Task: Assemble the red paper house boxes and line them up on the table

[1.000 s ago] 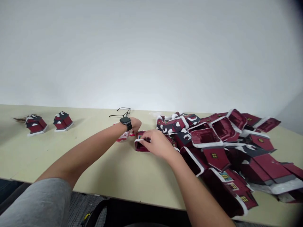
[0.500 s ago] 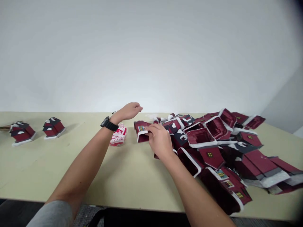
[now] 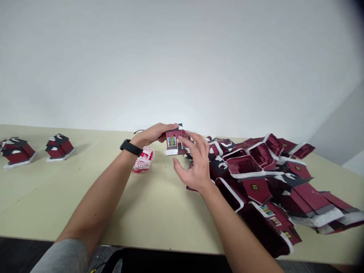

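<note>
My left hand [image 3: 153, 133], with a black watch on its wrist, is closed on a small dark-red model house [image 3: 174, 143]. The house is upright above the table, its lit-window front facing me and its white base downward. Just to the right of it is my right hand [image 3: 196, 163], fingers spread and thumb apart. Its fingertips overlap the house's right side, and I cannot tell whether they touch it. Beneath my left wrist lies a red-and-white bundle [image 3: 143, 160], partly hidden by the forearm.
A heap of similar red model houses [image 3: 257, 185] covers the right of the pale table [image 3: 85, 201], several tipped with hollow undersides showing. Two upright houses, one nearer [image 3: 59, 147] and one farther left [image 3: 19, 151], stand on the left. A white wall [image 3: 159, 64] rises behind.
The house has been raised and turned upright, and has passed from my right hand to my left. My right hand has opened. The view has shifted slightly.
</note>
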`<state>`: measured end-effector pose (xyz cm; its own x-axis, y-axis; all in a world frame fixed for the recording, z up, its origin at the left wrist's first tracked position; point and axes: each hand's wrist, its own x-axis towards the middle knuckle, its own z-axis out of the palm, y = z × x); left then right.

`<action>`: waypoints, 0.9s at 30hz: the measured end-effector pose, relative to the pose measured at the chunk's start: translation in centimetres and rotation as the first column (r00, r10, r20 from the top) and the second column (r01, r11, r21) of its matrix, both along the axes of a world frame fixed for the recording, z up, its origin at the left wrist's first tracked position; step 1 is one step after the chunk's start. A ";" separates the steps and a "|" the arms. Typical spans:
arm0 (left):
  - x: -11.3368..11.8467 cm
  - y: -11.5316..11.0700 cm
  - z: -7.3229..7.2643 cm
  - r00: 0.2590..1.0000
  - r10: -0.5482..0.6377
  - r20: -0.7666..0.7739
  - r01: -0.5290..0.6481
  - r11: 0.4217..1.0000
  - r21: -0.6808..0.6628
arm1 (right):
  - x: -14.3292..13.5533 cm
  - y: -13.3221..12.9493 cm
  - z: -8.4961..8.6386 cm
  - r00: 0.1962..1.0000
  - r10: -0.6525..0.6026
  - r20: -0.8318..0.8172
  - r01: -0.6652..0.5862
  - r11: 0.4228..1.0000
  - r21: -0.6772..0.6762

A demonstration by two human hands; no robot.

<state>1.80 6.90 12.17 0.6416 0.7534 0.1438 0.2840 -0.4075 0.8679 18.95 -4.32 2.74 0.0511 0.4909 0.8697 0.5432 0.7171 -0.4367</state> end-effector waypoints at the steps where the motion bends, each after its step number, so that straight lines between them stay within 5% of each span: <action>1: -0.2 0.2 0.0 0.999 0.013 0.030 -0.013 1.000 -0.009 | -0.1 -0.1 0.2 0.993 0.060 -0.102 -0.063 0.998 -0.027; 4: -0.2 0.1 0.0 0.995 0.016 0.103 -0.010 0.998 -0.059 | -0.1 -0.1 0.9 0.798 0.257 -0.546 -0.395 0.906 -0.152; 8: 0.9 -1.2 0.1 0.996 -0.086 0.026 0.087 0.996 -0.030 | 0.2 0.1 1.8 0.469 0.375 -0.800 -0.837 0.478 -0.267; 10: 1.6 -1.7 0.1 0.999 -0.045 0.002 0.045 0.998 0.034 | 0.3 0.0 2.0 0.390 0.388 -0.835 -0.888 0.398 -0.230; 13: 2.2 -1.7 0.1 0.992 0.126 0.029 -0.129 0.969 0.212 | 0.4 0.1 2.1 0.310 0.362 -0.879 -0.889 0.438 -0.133; 16: 2.3 -1.4 0.3 0.963 0.265 0.053 -0.264 0.878 0.399 | 0.8 0.4 2.0 0.282 0.316 -0.906 -0.844 0.530 -0.078; 19: 2.3 -1.8 0.7 0.976 0.203 0.074 -0.215 0.881 0.421 | 1.1 0.6 2.0 0.256 0.295 -0.921 -0.808 0.588 -0.036; 24: 2.8 -3.6 1.1 0.993 0.003 0.119 -0.062 0.870 0.489 | 0.9 0.6 2.3 0.131 0.264 -0.956 -0.802 0.595 0.054; 27: 3.1 -4.4 1.4 0.994 0.036 0.105 -0.089 0.825 0.557 | 0.8 0.5 2.3 0.106 0.255 -0.961 -0.806 0.589 0.067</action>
<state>4.88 2.46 13.53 0.5611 0.5640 0.6059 0.2606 -0.8151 0.5174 19.72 -3.83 5.07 0.1168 0.9693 0.2165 -0.7750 0.2253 -0.5905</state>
